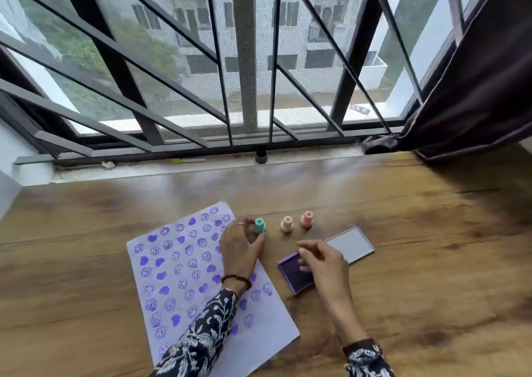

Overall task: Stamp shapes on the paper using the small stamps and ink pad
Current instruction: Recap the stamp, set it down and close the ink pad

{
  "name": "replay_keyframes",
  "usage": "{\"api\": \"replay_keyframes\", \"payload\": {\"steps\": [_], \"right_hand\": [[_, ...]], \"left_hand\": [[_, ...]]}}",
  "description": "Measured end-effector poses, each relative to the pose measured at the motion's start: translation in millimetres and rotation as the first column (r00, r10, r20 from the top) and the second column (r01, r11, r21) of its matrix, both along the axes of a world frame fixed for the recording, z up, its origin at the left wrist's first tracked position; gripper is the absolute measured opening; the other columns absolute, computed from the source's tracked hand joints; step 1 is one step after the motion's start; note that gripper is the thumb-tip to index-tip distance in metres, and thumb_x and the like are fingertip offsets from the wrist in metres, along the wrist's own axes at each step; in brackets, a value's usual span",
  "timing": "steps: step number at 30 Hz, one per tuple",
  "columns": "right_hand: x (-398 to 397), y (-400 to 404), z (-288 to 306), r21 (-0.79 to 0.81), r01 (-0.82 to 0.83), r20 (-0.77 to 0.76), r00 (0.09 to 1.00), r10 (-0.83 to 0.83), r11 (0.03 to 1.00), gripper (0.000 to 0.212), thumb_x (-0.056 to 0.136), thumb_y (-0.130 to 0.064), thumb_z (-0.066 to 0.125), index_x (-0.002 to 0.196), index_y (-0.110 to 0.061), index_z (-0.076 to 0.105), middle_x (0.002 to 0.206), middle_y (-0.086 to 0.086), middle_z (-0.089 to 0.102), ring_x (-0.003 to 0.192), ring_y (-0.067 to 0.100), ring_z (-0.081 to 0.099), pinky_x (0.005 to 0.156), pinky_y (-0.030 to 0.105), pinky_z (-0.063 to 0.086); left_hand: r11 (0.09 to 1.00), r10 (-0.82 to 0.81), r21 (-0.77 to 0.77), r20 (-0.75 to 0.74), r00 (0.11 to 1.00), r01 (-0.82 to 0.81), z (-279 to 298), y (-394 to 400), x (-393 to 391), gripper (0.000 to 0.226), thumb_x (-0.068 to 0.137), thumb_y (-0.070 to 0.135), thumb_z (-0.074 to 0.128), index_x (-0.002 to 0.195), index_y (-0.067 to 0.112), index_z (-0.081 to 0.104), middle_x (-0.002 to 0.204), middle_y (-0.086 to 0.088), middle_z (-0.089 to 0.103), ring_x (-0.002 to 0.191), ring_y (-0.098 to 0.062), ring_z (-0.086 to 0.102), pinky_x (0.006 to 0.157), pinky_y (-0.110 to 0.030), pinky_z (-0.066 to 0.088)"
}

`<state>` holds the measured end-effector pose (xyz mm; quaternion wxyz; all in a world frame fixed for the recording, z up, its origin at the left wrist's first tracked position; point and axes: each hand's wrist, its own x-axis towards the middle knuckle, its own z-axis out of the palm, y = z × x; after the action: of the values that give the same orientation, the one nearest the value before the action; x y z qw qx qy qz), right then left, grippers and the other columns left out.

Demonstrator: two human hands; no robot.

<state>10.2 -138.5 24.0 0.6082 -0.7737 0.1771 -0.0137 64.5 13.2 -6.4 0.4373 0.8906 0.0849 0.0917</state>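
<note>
A white paper (pixel 172 276) covered with several purple smiley and heart prints lies on the wooden table. My left hand (pixel 239 247) rests over its right edge, fingers closed around a teal stamp (pixel 259 225) that stands upright on the table. A cream stamp (pixel 286 224) and a pink stamp (pixel 306 218) stand to its right. The purple ink pad (pixel 293 276) lies open, its lid (pixel 349 245) folded back to the right. My right hand (pixel 322 264) hovers over the pad with curled fingers; nothing shows in it.
The wooden table (pixel 403 261) runs to a window sill with a small dark cap (pixel 260 156) and scraps on it. A barred window stands behind. A dark curtain (pixel 475 103) hangs at the right, its end touching the table's far right corner.
</note>
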Motion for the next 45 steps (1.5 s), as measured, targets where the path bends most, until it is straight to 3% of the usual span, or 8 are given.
{"api": "replay_keyframes", "payload": {"steps": [7,14,21,27,31,34,38,45], "right_hand": [[-7.7,-16.8,-3.8,0.012,0.104,0.045,0.994,-0.104,0.995,0.027,0.085,-0.004,0.061,0.075,-0.028,0.069,0.069,-0.005,0.068,0.059,0.002,0.062,0.055,0.016,0.055],[-19.6,-61.8,-12.3,-0.347,0.349,0.079,0.936,-0.344,0.87,0.013,0.081,-0.007,0.063,0.091,-0.014,0.068,0.094,0.011,0.068,0.073,0.019,0.059,0.066,0.023,0.039],[-10.1,-72.7,-11.1,-0.518,0.201,-0.144,0.938,-0.317,0.831,0.062,0.075,-0.027,0.073,0.128,-0.009,0.047,0.123,0.017,0.046,0.105,0.037,0.055,0.086,0.039,0.044],[-6.0,-79.0,-10.0,-0.434,0.222,-0.166,0.933,-0.32,0.873,0.061,0.067,-0.017,0.079,0.119,-0.007,0.049,0.126,0.017,0.042,0.101,0.038,0.056,0.086,0.039,0.045],[-14.3,-71.7,-1.3,-0.266,0.373,0.115,0.928,-0.355,0.889,0.041,0.073,-0.002,0.073,0.105,-0.012,0.049,0.108,0.011,0.063,0.09,0.028,0.065,0.066,0.027,0.047],[-30.3,-50.2,10.8,-0.365,0.359,0.35,0.908,-0.231,0.859,0.026,0.081,-0.006,0.067,0.096,-0.023,0.053,0.083,-0.002,0.069,0.074,0.017,0.07,0.055,0.018,0.049],[-55.8,-15.6,3.2,-0.707,0.296,0.43,0.901,0.059,0.642,0.016,0.08,-0.011,0.071,0.091,-0.02,0.063,0.067,-0.001,0.07,0.051,0.015,0.063,0.046,0.023,0.042],[-79.6,3.6,-27.2,-0.832,0.088,0.316,0.887,0.337,0.548,0.017,0.071,-0.013,0.074,0.086,-0.02,0.071,0.092,-0.001,0.074,0.09,0.016,0.07,0.079,0.028,0.057]], "left_hand": [[0.997,0.001,0.083,0.055,0.998,-0.005,7.6,-2.0,-19.2,0.041,0.07,0.021,0.076,0.106,0.017,0.058,0.11,-0.008,0.062,0.105,-0.028,0.052,0.088,-0.031,0.031],[0.979,-0.195,0.065,0.02,0.981,0.193,-3.3,-7.1,-84.4,0.065,0.057,0.043,0.08,0.114,0.025,0.054,0.114,0.0,0.059,0.111,-0.023,0.048,0.09,-0.032,0.029],[0.934,-0.243,0.24,-0.11,0.964,0.263,-13.4,-13.5,-86.8,0.077,0.063,0.055,0.072,0.129,0.032,0.04,0.131,0.003,0.048,0.124,-0.017,0.038,0.097,-0.031,0.019],[0.934,-0.228,0.268,-0.063,0.972,0.237,-12.6,-15.2,-86.8,0.066,0.066,0.051,0.071,0.124,0.033,0.046,0.126,0.004,0.052,0.121,-0.017,0.042,0.093,-0.028,0.019],[0.938,-0.221,0.259,-0.064,0.973,0.23,-11.5,-15.9,-88.1,0.066,0.062,0.049,0.075,0.121,0.034,0.05,0.123,0.005,0.054,0.12,-0.018,0.045,0.089,-0.027,0.017],[0.943,-0.211,0.252,-0.057,0.976,0.219,-8.6,-17.8,-89.1,0.065,0.06,0.049,0.076,0.118,0.034,0.052,0.121,0.007,0.055,0.119,-0.018,0.045,0.084,-0.023,0.012],[0.941,-0.215,0.252,-0.076,0.974,0.228,-9.0,-16.7,-88.3,0.065,0.06,0.052,0.074,0.119,0.036,0.05,0.122,0.01,0.053,0.12,-0.014,0.043,0.087,-0.024,0.014],[0.942,-0.231,0.238,-0.055,0.971,0.237,-10.0,-16.0,-89.7,0.062,0.062,0.049,0.072,0.118,0.034,0.051,0.118,0.01,0.056,0.118,-0.012,0.046,0.086,-0.022,0.014]]}}
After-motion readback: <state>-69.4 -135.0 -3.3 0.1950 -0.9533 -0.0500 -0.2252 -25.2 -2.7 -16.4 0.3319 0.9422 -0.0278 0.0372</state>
